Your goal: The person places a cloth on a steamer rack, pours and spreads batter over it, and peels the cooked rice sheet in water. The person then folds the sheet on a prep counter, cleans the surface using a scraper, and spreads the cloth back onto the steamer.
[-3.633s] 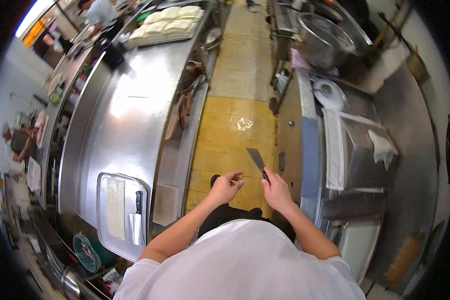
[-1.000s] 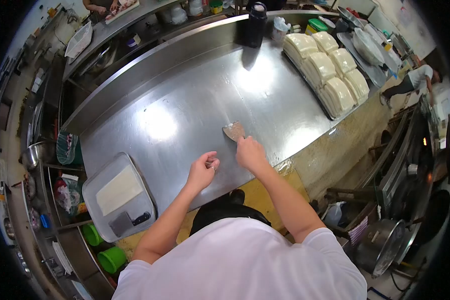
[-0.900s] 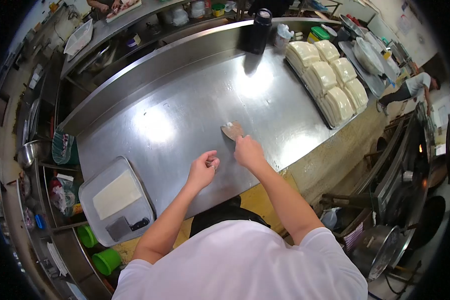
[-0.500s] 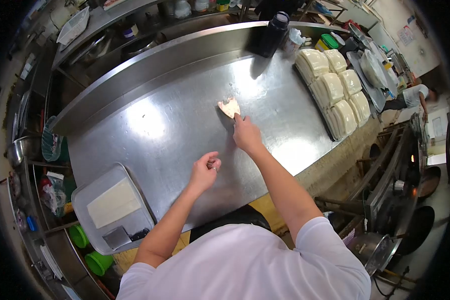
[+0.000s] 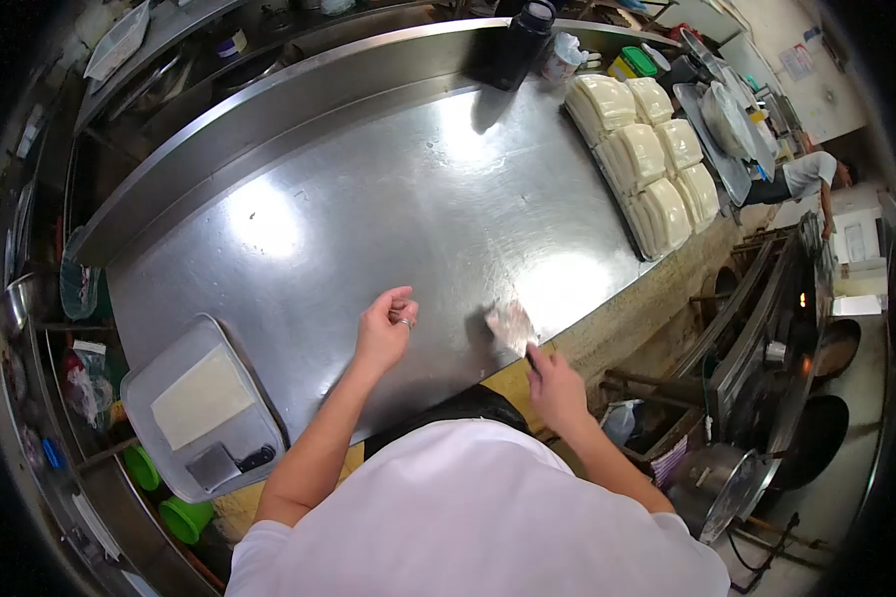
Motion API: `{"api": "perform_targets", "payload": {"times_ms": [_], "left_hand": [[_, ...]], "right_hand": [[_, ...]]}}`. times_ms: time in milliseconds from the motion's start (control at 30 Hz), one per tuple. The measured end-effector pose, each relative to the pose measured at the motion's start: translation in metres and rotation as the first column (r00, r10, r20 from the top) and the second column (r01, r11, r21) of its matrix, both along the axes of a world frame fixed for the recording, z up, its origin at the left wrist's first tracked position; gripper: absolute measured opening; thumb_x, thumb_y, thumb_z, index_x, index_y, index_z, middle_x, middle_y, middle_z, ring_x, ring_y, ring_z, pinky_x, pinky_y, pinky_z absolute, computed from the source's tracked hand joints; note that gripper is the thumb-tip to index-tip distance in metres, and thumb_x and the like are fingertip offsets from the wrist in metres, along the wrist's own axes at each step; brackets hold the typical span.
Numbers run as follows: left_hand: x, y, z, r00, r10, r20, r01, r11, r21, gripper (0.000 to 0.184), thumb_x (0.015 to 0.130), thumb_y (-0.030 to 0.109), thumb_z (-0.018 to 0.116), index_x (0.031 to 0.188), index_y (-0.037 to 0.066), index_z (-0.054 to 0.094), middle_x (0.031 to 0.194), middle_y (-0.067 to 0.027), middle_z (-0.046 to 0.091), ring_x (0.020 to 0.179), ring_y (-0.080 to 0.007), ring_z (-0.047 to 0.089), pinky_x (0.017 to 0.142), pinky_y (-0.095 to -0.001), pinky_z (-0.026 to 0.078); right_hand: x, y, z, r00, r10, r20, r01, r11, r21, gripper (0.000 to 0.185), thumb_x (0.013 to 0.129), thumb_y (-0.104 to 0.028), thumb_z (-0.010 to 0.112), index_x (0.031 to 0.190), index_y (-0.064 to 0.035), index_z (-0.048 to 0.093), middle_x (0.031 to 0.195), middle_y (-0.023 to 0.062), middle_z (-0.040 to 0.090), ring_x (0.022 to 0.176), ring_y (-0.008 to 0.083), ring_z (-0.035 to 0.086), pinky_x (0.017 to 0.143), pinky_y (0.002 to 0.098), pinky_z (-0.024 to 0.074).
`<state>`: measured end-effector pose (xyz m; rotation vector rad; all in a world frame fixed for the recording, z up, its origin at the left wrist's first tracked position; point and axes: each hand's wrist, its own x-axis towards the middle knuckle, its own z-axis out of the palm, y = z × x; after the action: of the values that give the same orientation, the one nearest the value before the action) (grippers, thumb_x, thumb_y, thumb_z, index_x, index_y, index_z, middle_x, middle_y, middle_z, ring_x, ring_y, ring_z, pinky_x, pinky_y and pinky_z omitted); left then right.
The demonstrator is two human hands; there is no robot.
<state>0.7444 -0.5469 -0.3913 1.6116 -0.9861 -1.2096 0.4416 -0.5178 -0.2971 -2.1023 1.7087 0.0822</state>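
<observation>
My right hand [image 5: 560,390] is wrapped round the dark handle of a metal scraper [image 5: 512,326], whose wide blade points up and left over the near edge of the steel table [image 5: 368,229]. Whether the blade touches the metal I cannot tell. My left hand [image 5: 383,330] hovers over the table with its fingers curled, a ring on one of them; nothing shows in it. To its left, a grey tray [image 5: 147,416] holds a flat pale sheet [image 5: 202,397] and a cleaver [image 5: 213,465] with a black handle.
Stacks of pale, wrapped-looking slabs [image 5: 632,159] fill a dark tray at the far right. Behind stand a black bottle [image 5: 521,45] and a green-lidded tub [image 5: 637,63]. A person [image 5: 811,177] bends at the far right. Woks [image 5: 816,443] and a metal pot [image 5: 715,483] are on the right.
My right hand has drawn the scraper from the middle of the table back towards me and to the right. My left hand has shifted slightly left, and the view has moved.
</observation>
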Motion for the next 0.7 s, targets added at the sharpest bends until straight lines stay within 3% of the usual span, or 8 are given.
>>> {"api": "perform_targets", "payload": {"times_ms": [133, 500, 700], "left_hand": [[-0.017, -0.006, -0.003, 1.000, 0.003, -0.014, -0.003, 1.000, 0.007, 0.032, 0.098, 0.007, 0.067, 0.128, -0.002, 0.063, 0.099, -0.0082, 0.071, 0.082, -0.0134, 0.069, 0.075, -0.0287, 0.057], [-0.034, -0.012, 0.018, 0.998, -0.029, 0.055, 0.028, 0.999, 0.021, 0.033, 0.098, 0.005, 0.065, 0.130, -0.004, 0.062, 0.100, -0.0078, 0.071, 0.084, -0.0131, 0.069, 0.076, -0.0288, 0.057], [-0.026, -0.004, 0.013, 0.998, 0.052, 0.038, -0.052, 0.999, -0.001, 0.033, 0.097, 0.008, 0.066, 0.127, -0.003, 0.064, 0.096, -0.0099, 0.074, 0.080, -0.0134, 0.068, 0.074, -0.0296, 0.056]], "right_hand": [[-0.009, 0.015, -0.013, 0.998, 0.019, -0.064, -0.012, 0.994, 0.112, 0.043, 0.094, -0.016, 0.062, 0.136, -0.0097, 0.055, 0.103, 0.0225, 0.060, 0.082, 0.0432, 0.067, 0.070, 0.0530, 0.0546], [0.010, -0.112, -0.034, 0.990, 0.132, -0.055, -0.132, 0.991, 0.005, 0.035, 0.088, -0.009, 0.059, 0.123, -0.0069, 0.059, 0.103, 0.0246, 0.063, 0.085, 0.0450, 0.069, 0.075, 0.0534, 0.0565], [0.032, -0.167, -0.036, 0.974, 0.214, -0.080, -0.216, 0.976, -0.013, 0.034, 0.089, -0.010, 0.057, 0.122, -0.0091, 0.062, 0.106, 0.0226, 0.066, 0.092, 0.0425, 0.070, 0.080, 0.0518, 0.0567]]}}
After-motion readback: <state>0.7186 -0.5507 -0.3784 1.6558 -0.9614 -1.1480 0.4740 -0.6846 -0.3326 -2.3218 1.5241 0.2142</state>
